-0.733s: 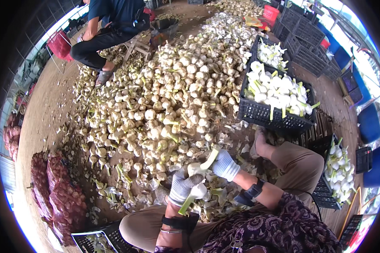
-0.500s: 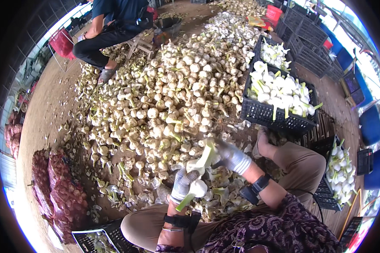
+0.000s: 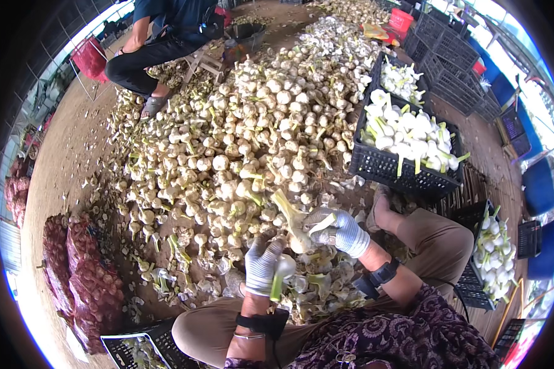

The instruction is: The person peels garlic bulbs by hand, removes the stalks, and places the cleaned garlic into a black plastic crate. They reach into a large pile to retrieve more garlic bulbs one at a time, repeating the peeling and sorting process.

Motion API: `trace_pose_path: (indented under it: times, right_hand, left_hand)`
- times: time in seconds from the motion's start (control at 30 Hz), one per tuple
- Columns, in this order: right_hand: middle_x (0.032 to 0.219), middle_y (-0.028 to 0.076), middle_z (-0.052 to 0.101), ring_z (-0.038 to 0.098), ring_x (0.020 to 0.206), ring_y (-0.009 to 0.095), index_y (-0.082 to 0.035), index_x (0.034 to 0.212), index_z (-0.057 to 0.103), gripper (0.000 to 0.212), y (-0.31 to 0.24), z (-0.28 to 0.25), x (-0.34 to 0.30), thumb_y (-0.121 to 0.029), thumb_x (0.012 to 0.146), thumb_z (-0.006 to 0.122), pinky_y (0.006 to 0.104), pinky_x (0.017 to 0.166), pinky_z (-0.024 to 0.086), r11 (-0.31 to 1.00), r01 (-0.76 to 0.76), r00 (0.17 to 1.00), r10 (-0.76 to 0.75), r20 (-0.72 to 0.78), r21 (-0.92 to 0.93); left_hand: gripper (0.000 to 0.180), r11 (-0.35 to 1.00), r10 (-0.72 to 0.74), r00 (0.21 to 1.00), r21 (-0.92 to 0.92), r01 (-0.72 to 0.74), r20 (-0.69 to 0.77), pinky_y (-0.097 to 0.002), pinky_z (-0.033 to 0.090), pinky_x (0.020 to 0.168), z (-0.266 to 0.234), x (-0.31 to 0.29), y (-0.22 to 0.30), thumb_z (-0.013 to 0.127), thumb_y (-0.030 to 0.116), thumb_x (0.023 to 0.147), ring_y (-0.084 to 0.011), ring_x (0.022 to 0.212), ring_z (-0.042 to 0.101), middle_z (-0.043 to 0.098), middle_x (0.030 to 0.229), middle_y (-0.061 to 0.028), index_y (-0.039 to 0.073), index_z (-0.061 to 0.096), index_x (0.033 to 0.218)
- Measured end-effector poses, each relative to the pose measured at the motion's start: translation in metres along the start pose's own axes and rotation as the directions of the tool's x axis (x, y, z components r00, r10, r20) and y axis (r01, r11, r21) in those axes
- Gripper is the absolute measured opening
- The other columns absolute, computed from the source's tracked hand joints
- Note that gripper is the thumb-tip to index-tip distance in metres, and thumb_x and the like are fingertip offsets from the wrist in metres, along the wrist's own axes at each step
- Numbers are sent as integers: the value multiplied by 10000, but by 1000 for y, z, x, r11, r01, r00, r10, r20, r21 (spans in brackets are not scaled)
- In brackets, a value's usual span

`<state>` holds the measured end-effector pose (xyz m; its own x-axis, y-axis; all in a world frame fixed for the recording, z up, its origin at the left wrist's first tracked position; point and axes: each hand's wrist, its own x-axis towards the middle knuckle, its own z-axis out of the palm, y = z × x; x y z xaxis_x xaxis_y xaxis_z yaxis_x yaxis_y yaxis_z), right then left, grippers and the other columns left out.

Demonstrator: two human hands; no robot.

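Note:
My right hand [image 3: 340, 232], in a striped grey-white glove, is closed around a garlic bulb [image 3: 300, 242] whose pale stalk [image 3: 284, 204] points up and away to the left. A light strip of stalk or skin [image 3: 323, 222] sticks out at its fingers. My left hand [image 3: 263, 267], gloved alike, is just left of that bulb with thumb and forefinger raised. Its other fingers hold a clean white garlic bulb [image 3: 284, 265], whose short green stem points down. Below both hands lies a litter of peeled garlic skins [image 3: 320, 286].
A big heap of unpeeled garlic [image 3: 252, 141] spreads ahead. Black crates of white garlic [image 3: 406, 175] stand at right, another crate [image 3: 474, 286] beside my knee. Red net sacks [image 3: 92, 283] lie at left, near a black crate [image 3: 175, 344]. A person [image 3: 166, 37] sits far left.
The right hand has come back from a blurred motion and now grips a stalked bulb. My left hand no longer grips the large pale stalk but keeps the white bulb, now turned stem down.

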<state>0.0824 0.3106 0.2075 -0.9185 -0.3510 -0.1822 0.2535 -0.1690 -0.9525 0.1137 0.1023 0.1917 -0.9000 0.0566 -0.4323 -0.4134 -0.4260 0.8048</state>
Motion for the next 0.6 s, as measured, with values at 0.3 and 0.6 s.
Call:
trace_pose_path:
  times: [0.3, 0.6]
  right_hand:
    - [866, 41, 622, 577, 809, 121, -21, 917, 641, 196, 14, -8, 6, -4, 724, 669, 262, 736, 460, 947, 84, 996, -81, 22, -311]
    - [813, 28, 638, 594, 734, 98, -8, 938, 637, 139, 10, -5, 16, -24, 801, 632, 215, 646, 493, 984, -175, 940, 174, -292, 23]
  left_hand:
    - [218, 960, 130, 970, 221, -175, 203, -238, 503, 627, 6, -1, 3, 672, -18, 735, -95, 705, 617, 678, 815, -67, 12, 671, 951]
    - [236, 324, -312, 843, 883, -340, 439, -273, 502, 627, 17, -12, -32, 644, 105, 749, -163, 683, 629, 678, 775, -108, 16, 660, 966]
